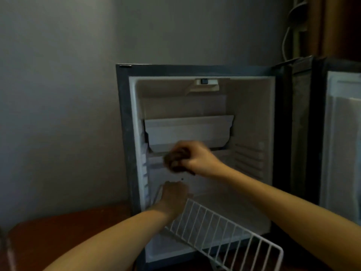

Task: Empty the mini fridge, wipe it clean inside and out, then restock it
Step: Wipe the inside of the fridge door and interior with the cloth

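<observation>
The mini fridge [125, 133] stands open with bare white walls inside. My right hand [195, 159] is inside it, shut on a dark crumpled cloth [173, 160] pressed near the back wall below the white freezer tray [187, 132]. My left hand [173, 196] reaches in lower down and grips the far edge of a white wire shelf [224, 235]. The shelf tilts out of the fridge toward the lower right.
The fridge door [340, 133] hangs open at the right. The fridge sits on a brown wooden surface [68, 231] against a grey wall. A white cable [285, 42] hangs behind the top right corner. A thermostat housing [205, 85] sits on the fridge ceiling.
</observation>
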{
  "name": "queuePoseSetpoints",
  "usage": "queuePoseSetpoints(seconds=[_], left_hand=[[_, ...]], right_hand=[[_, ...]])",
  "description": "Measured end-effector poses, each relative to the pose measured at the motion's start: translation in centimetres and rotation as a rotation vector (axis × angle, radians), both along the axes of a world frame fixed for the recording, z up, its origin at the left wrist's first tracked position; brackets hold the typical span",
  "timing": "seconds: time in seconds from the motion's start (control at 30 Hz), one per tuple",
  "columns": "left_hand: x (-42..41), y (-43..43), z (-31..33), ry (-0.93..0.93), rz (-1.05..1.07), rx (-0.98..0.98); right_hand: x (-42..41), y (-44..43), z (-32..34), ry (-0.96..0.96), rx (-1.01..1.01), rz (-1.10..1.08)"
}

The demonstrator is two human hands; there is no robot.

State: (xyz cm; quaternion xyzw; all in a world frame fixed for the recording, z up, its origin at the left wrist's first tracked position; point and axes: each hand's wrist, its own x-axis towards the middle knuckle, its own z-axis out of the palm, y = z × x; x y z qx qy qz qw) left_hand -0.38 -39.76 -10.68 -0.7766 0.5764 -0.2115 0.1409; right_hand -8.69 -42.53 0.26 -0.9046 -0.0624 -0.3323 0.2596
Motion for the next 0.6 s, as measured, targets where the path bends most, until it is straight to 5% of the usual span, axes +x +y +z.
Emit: queuePoseSetpoints(seconds=[0.03,0.1,0.2,0.33,0.6], left_hand=[[1.3,3.0,3.7,-0.23,-0.058,0.014],[1.5,2.8,2.3,0.137,0.293,-0.093],[1.6,1.4,3.5,0.085,0.347,-0.099],[2.5,0.3,5.7,-0.008,0.337,-0.135],[2.0,0.4,4.8,-0.049,0.278,-0.179]], right_hand=[[-0.3,-2.2,0.4,-0.056,-0.033,-0.138],[-1.0,-6.7,1.8,-0.11,-0.23,-0.504],[-0.8,-11.5,3.5,0.012,-0.544,-0.818],[1.5,-13.9,4.1,0.149,-0.728,-0.858],[-0.9,-14.7,3.6,0.253,-0.761,-0.922]])
